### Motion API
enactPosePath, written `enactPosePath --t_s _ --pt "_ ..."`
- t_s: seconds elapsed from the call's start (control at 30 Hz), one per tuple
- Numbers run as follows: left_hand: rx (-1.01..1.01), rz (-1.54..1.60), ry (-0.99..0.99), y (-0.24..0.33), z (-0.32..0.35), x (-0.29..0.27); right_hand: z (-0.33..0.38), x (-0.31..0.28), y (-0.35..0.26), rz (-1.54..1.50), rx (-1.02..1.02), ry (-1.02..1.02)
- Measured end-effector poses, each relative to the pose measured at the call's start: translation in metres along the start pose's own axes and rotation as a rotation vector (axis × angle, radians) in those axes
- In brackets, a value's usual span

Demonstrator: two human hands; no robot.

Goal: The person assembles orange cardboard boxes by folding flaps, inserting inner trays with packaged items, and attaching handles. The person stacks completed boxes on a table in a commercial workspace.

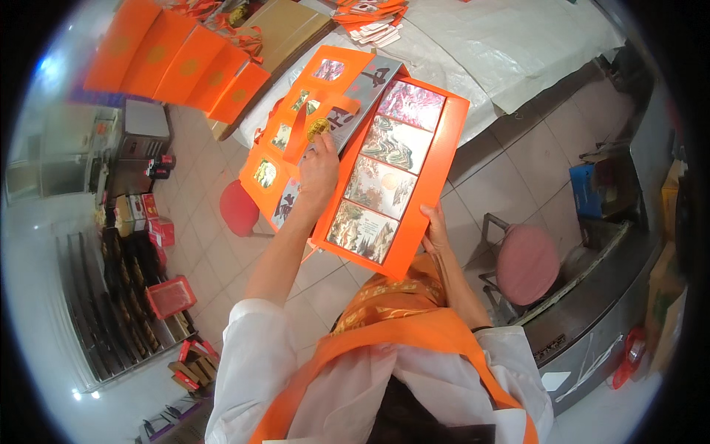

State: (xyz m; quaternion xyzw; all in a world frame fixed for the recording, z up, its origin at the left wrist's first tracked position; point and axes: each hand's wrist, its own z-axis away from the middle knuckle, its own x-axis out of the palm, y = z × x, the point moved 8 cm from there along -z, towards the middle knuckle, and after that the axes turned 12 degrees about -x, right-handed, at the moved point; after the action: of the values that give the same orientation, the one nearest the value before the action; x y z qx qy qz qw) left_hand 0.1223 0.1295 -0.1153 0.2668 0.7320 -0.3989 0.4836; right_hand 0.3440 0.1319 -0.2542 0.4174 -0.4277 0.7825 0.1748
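Observation:
An orange gift box is held up in front of me, with its inner tray (446, 159) partly out of the orange and grey printed sleeve (275, 169). Several small boxes with landscape pictures (379, 185) lie in a row in the tray. My left hand (319, 172) is closed at the sleeve's orange band, its fingertips by a round gold seal (318, 129). The seal hides what exactly they pinch. At the tray's near right edge, my right hand (436, 229) grips the rim with the thumb on top; its other fingers are mostly hidden underneath.
Orange bags or boxes (174, 63) stand in a row at the far left, beside a brown carton (288, 37). Behind the gift box is a table with a plastic cover (473, 44), holding a stack of orange-and-white pieces (372, 18). Stools (526, 265) (240, 209) stand on both sides.

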Motion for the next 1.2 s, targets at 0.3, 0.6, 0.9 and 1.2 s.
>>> enactPosePath --t_s 0.3,0.6,0.9,1.2 --pt "0.01 0.0 -0.027 -0.006 -0.002 0.005 0.003 0.004 -0.014 0.025 -0.035 0.029" --pt "-0.045 0.081 -0.053 0.004 -0.003 0.003 0.0 0.015 -0.025 0.042 -0.113 0.062" --pt "-0.079 0.053 -0.096 0.016 -0.001 0.002 -0.029 0.048 0.033 0.03 -0.061 0.043" --pt "-0.075 0.072 0.02 0.037 0.003 -0.023 -0.069 0.115 0.088 -0.026 0.153 0.026"
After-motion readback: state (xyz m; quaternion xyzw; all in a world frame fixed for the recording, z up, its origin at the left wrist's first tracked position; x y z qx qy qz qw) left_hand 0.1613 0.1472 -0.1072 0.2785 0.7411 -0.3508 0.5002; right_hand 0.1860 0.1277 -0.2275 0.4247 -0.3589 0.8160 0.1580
